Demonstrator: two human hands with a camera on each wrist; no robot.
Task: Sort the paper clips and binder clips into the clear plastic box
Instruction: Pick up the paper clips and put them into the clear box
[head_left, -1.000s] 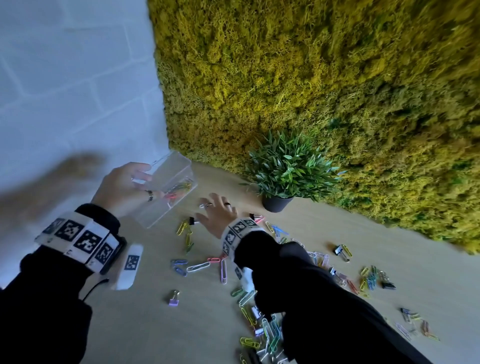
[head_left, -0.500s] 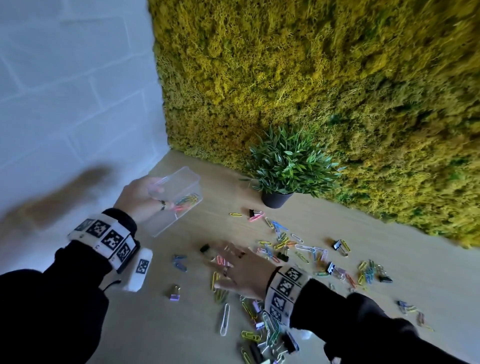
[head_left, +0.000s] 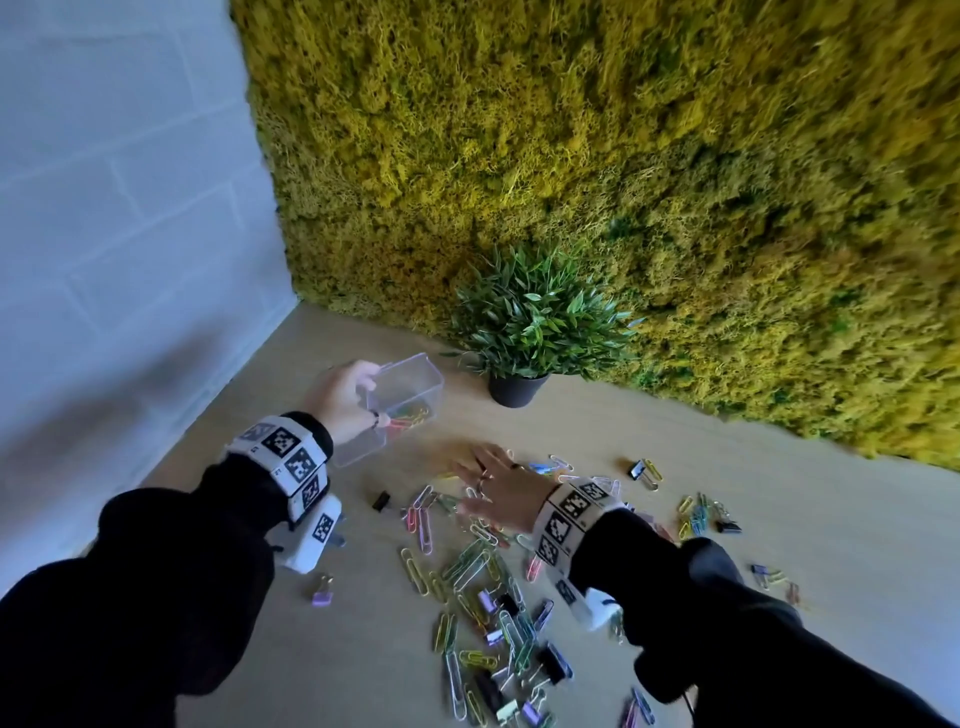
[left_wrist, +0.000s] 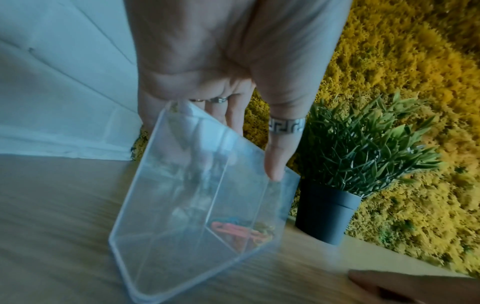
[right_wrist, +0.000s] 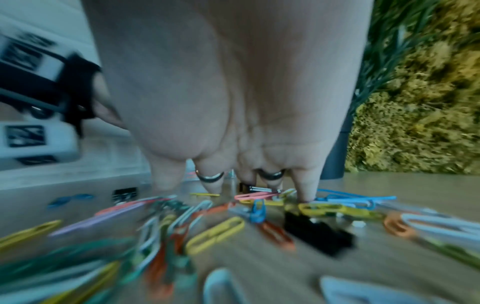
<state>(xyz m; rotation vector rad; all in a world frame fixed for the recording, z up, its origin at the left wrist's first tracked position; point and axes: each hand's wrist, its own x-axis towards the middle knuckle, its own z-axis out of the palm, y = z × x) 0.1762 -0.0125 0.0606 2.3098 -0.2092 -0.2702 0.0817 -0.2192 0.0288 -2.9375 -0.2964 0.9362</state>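
Right hand (fingers spread) — atop scattered paper clips

Your sleeves are black, with black-and-white checkered wristbands. Pink, yellow, blue, green and white paper clips cover the tan table. Yellow-green moss wall behind.

Both arms wore black long sleeves, each wrist wrapped in a white band printed with square black-and-white code markers, with a white camera housing bearing one more marker below it. The left hand carried a silver thumb ring with a key pattern and further silver rings on its fingers. The right hand showed two plain metal rings.
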